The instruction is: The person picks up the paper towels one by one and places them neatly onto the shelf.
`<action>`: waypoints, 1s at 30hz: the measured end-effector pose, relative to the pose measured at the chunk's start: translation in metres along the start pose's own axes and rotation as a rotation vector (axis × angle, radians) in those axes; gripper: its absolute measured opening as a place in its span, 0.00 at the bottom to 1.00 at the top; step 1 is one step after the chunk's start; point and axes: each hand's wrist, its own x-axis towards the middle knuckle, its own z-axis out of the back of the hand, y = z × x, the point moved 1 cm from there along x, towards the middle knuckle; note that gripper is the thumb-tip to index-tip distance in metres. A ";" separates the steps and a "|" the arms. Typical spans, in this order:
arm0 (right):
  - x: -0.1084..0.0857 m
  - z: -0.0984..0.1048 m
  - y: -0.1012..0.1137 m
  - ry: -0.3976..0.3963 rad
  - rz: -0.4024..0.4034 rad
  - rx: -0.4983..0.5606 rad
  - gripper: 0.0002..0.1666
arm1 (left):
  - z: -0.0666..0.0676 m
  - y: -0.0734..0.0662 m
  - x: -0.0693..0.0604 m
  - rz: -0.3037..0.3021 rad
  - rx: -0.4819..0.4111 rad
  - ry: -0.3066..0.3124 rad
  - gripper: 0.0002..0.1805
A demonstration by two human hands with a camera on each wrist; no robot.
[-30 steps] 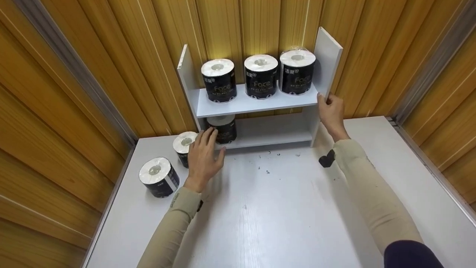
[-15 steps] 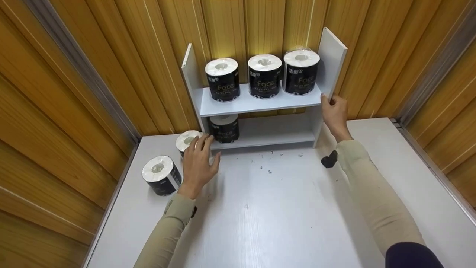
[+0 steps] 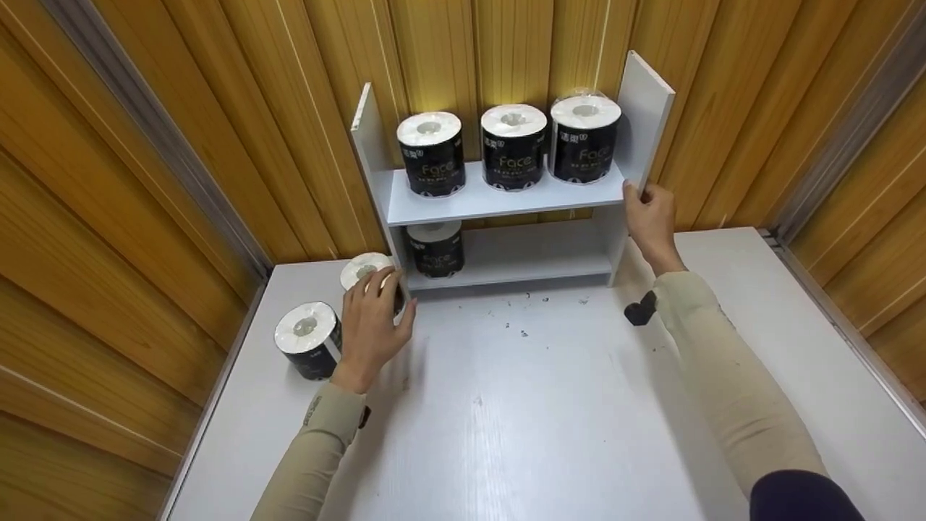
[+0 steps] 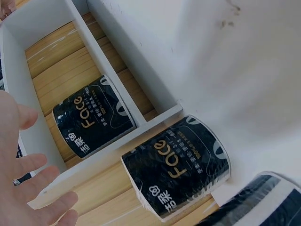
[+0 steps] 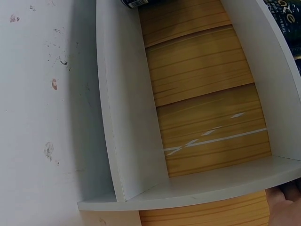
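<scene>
White panel [image 3: 370, 148] near the worktop's [image 3: 535, 412] back edge parts two tissue rolls [image 4: 176, 165]; our left hand [image 3: 370, 318] splays, right hand [image 3: 651, 219] grips shelving [image 3: 646, 119].

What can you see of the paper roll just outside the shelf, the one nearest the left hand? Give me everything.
The paper roll is a cylinder in a black wrapper, apparently under clear film, with gold "Face" lettering and white characters. Its top is white with a hollow centre. It stands upright on the white table, beside the left side panel of the shelf; contact there is unclear. The left hand partly hides it from the head camera, but appears clear of it in the left wrist view.
</scene>
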 end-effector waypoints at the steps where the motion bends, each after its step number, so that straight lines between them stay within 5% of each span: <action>1: 0.000 0.000 0.000 -0.001 0.001 0.005 0.30 | 0.001 0.001 -0.001 0.000 -0.001 -0.002 0.27; 30: 0.001 0.000 -0.001 -0.007 -0.011 -0.017 0.26 | 0.020 0.036 -0.031 0.090 0.002 0.033 0.27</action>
